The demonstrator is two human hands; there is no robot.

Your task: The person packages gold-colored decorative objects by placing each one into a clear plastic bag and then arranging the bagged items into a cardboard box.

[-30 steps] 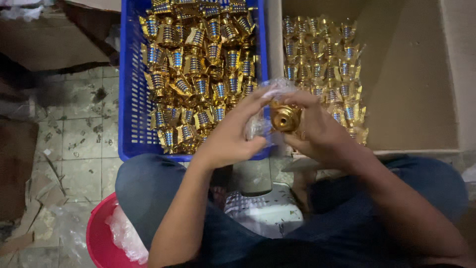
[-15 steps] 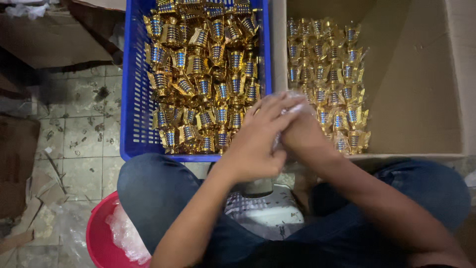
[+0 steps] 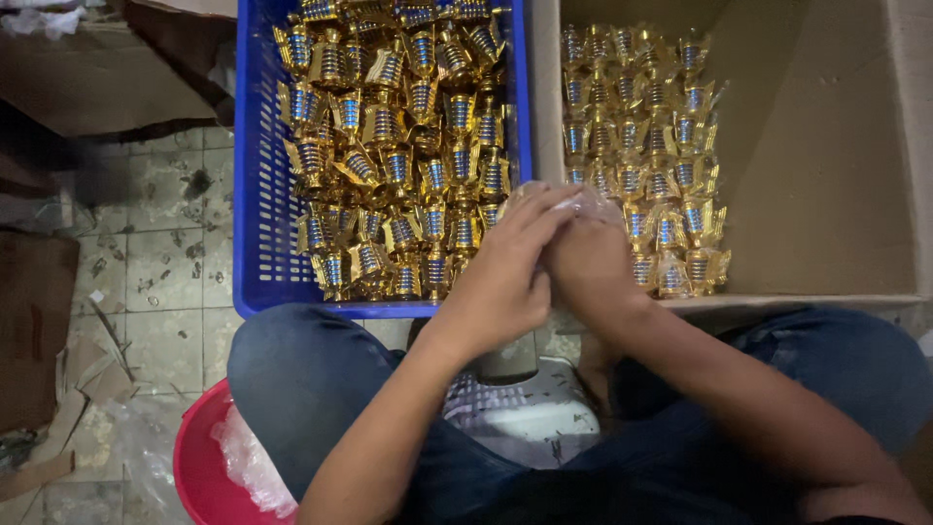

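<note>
My left hand (image 3: 505, 267) and my right hand (image 3: 588, 262) are pressed together over the gap between the two containers. Both are closed around a small gold piece in a clear plastic bag (image 3: 593, 202); only a bit of the plastic shows above my fingers. Just beyond my left hand is a blue plastic crate (image 3: 255, 233) heaped with several unwrapped gold ornaments (image 3: 398, 146). Behind my right hand a cardboard box (image 3: 826, 175) holds rows of bagged gold ornaments (image 3: 646, 146).
A red bucket (image 3: 199, 467) with clear plastic bags (image 3: 248, 462) sits by my left knee. A pale stool or stand (image 3: 525, 413) shows between my legs. The floor is dirty tile (image 3: 146, 262) with flattened cardboard (image 3: 34, 331) at the left.
A second ago the gold piece was visible between my hands, half in its clear bag. My hands have since closed together over it and shifted slightly, hiding it.
</note>
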